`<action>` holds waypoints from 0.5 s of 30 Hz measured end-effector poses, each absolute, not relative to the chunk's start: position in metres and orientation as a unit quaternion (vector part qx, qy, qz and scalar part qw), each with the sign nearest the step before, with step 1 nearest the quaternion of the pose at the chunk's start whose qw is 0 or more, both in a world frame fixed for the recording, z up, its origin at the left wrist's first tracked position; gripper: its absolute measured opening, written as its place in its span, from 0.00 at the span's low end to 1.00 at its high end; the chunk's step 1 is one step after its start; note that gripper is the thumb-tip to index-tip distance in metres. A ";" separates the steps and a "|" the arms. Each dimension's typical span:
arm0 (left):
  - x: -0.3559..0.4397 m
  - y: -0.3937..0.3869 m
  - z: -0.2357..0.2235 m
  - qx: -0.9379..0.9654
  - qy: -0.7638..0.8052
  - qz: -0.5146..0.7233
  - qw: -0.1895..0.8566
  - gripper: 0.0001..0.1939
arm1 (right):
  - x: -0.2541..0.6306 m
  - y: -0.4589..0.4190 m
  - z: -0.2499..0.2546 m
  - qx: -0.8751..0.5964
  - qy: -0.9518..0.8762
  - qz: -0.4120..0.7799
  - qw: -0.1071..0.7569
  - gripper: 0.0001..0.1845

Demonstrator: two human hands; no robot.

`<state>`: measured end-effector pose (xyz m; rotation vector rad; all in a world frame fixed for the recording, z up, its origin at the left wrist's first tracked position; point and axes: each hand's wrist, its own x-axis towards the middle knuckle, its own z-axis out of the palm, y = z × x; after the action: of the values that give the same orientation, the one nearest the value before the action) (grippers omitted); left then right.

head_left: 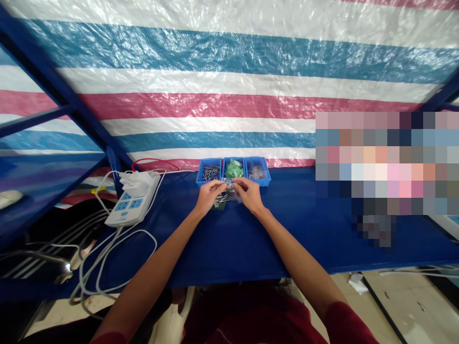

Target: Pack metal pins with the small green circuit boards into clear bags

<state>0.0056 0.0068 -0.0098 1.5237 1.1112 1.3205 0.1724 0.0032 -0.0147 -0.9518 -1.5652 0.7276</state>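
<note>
My left hand and my right hand meet in front of three blue bins. Between their pinched fingertips is a small clear plastic bag, held from both sides; its contents are too small to make out. Just below it lie small metal pieces and a greenish packet, partly hidden by my left hand. Behind my fingers, the left bin holds many small metal pins or screws. Green packets fill the middle bin. In the right bin are clear plastic bags.
A white power strip with plugs and looping white cables occupies the left of the blue table. A striped tarp hangs behind, beside blue frame bars. The right side is pixelated.
</note>
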 end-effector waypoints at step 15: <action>0.005 0.005 -0.006 0.533 0.411 0.571 0.470 0.17 | 0.177 0.005 -0.022 -0.350 -0.771 0.207 0.490 0.18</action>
<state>0.0047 0.0050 -0.0056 1.3053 1.0078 1.3981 0.1772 0.0048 -0.0225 -0.8496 -1.8720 0.5033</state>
